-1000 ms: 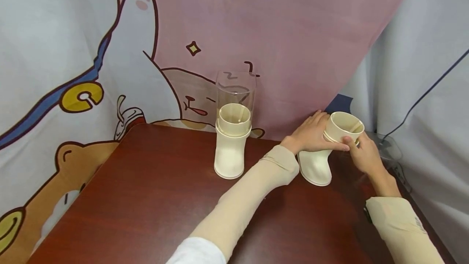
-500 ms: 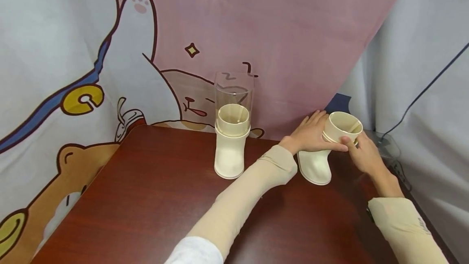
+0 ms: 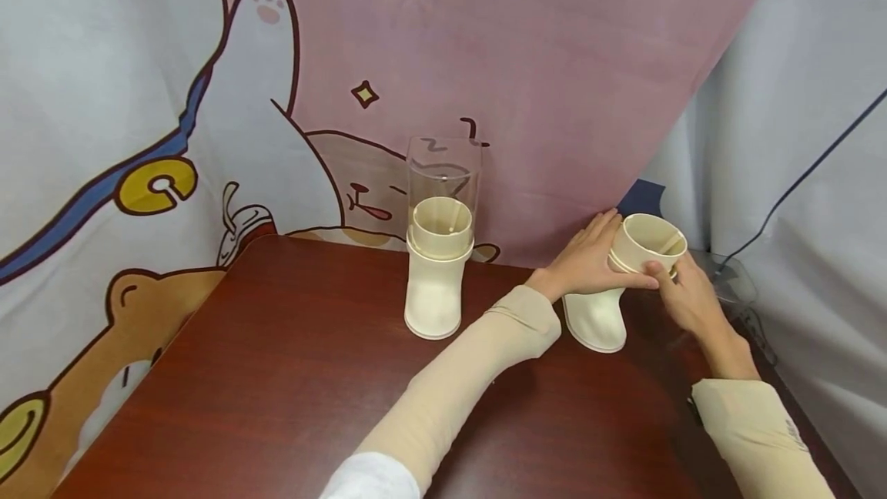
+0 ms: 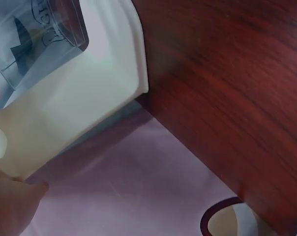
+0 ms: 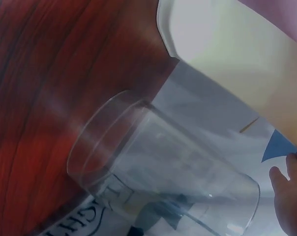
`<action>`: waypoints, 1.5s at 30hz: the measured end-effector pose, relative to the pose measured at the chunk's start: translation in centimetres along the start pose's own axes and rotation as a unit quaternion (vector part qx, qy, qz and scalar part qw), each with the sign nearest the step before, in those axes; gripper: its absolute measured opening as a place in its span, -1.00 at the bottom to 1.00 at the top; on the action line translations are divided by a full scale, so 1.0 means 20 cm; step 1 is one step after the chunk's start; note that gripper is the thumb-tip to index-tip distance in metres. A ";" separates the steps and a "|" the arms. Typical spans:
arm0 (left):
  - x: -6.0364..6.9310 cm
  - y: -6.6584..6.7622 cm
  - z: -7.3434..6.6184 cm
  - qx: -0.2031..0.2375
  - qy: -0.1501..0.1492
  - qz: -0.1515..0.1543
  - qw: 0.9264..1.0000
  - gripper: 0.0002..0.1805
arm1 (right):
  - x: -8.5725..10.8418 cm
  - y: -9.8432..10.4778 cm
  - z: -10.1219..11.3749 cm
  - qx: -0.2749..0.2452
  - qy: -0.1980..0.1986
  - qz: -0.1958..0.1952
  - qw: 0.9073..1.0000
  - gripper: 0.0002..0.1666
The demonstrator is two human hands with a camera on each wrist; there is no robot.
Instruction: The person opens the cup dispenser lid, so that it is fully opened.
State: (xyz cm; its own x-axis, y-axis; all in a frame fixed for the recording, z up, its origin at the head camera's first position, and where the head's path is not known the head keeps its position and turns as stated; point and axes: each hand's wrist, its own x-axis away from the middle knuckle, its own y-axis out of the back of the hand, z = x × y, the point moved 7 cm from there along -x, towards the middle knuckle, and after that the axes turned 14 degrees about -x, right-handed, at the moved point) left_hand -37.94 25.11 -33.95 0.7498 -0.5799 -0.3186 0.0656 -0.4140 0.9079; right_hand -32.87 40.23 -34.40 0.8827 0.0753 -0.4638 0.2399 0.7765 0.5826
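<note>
In the head view, a cream boot-shaped stand (image 3: pixel 597 323) with a round collar (image 3: pixel 654 236) on top stands at the table's back right. My left hand (image 3: pixel 589 259) grips it below the collar, its thumb across the front and its fingers at the far side. My right hand (image 3: pixel 688 295) holds the opposite side, thumb on the front near the other thumb, fingers mostly hidden. The left wrist view shows the stand's side (image 4: pixel 94 93) close up; the right wrist view shows its pale wall (image 5: pixel 227 44). Right of the stand, a clear cylinder (image 5: pixel 188 162) stands on the table.
A matching cream stand (image 3: pixel 435 299) with a clear cylinder (image 3: pixel 443 160) on it stands at the table's back middle. The dark red table (image 3: pixel 291 376) ends at a printed curtain (image 3: pixel 540 83). A dark cable (image 3: pixel 804 168) hangs at the right.
Both hands keep their hold on the cream stand, which stays in place. The head view shifts only slightly.
</note>
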 end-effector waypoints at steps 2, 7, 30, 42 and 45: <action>0.01 -0.01 0.00 0.012 0.007 0.005 1.000 0.29 | 0.01 0.00 -0.01 -0.010 -0.004 -0.003 1.000 -0.23; 0.02 0.01 -0.01 0.038 0.027 0.003 0.999 0.30 | -0.01 0.00 0.00 -0.022 -0.002 -0.002 1.000 -0.25; 0.20 -0.03 0.17 0.220 0.092 0.000 0.971 0.23 | 0.17 -0.03 0.04 -0.115 -0.010 0.013 0.993 -0.20; 0.37 -0.01 0.18 0.291 0.076 -0.003 0.954 0.08 | 0.30 -0.09 0.05 -0.165 -0.038 0.014 0.985 -0.21; 0.40 0.00 0.16 0.301 0.063 0.009 0.952 0.06 | 0.33 -0.11 0.06 -0.188 -0.043 0.009 0.981 -0.20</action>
State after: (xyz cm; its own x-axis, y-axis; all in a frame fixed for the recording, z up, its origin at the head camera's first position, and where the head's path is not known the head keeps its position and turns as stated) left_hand -34.09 18.20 -37.39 0.8232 -0.5167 -0.2352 -0.3075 -0.7541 0.5804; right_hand -27.07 38.30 -37.95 0.9199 0.0503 -0.3888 0.0730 0.9524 0.2960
